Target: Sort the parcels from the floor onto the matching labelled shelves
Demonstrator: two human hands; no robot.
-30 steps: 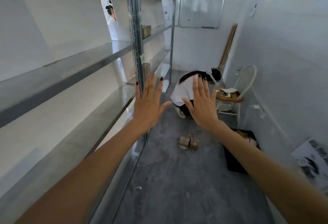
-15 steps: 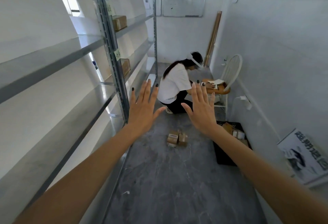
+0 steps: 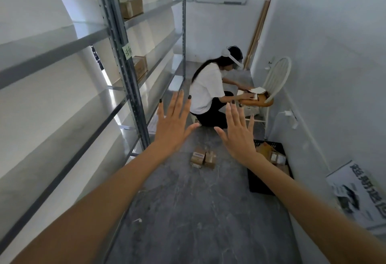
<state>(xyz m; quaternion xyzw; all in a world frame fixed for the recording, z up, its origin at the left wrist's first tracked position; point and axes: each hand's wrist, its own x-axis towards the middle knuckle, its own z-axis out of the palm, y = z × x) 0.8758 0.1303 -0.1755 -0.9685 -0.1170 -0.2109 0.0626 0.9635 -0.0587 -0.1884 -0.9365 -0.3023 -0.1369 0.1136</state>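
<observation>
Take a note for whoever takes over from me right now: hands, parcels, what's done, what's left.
Left hand and right hand: open, held out, empty.
Floor parcels lie ahead; more sit in the black crate at right.
Done: upper-shelf parcel and lower-shelf parcel are placed.
Left: shelve the floor and crate parcels by label.

Both forearms [image 3: 100,201] are bare. Dark, near-black polish coats the nails of the left hand [image 3: 173,132] and right hand [image 3: 238,138].
</observation>
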